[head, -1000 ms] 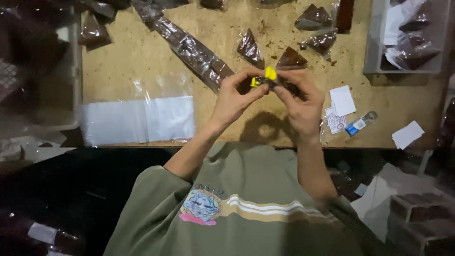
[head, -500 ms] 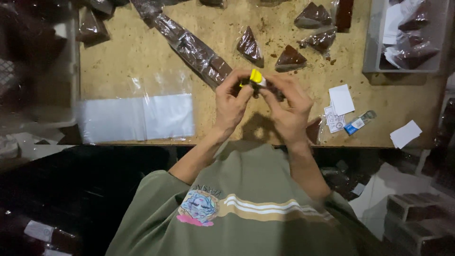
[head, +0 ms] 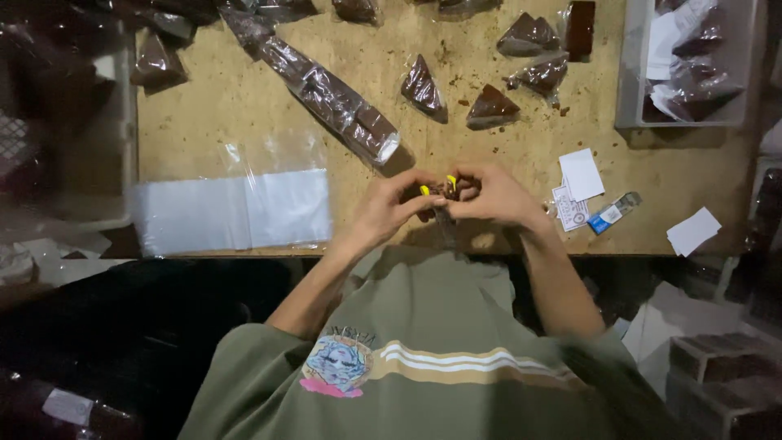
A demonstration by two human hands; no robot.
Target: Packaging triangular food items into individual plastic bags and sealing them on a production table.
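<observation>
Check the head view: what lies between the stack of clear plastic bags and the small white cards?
Between the clear plastic bags and white cards, both hands, left and right, pinch a small dark packet with a yellow band.

1. Left hand [head: 387, 213] & right hand [head: 489, 195] meet at table [head: 244, 106] front edge, small piece [head: 444, 189] between.
2. Flat bags [head: 232, 212] left of hands.
3. Long pack [head: 338, 102] behind them.
4. Paper slips [head: 582, 173] right; tray [head: 680, 61] far right corner.

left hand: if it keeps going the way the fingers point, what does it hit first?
The left hand points across at the right hand, with a small dark piece with a yellow bit pinched between them. That piece comes first, then the right hand's fingers; they are already nearly touching.
</observation>
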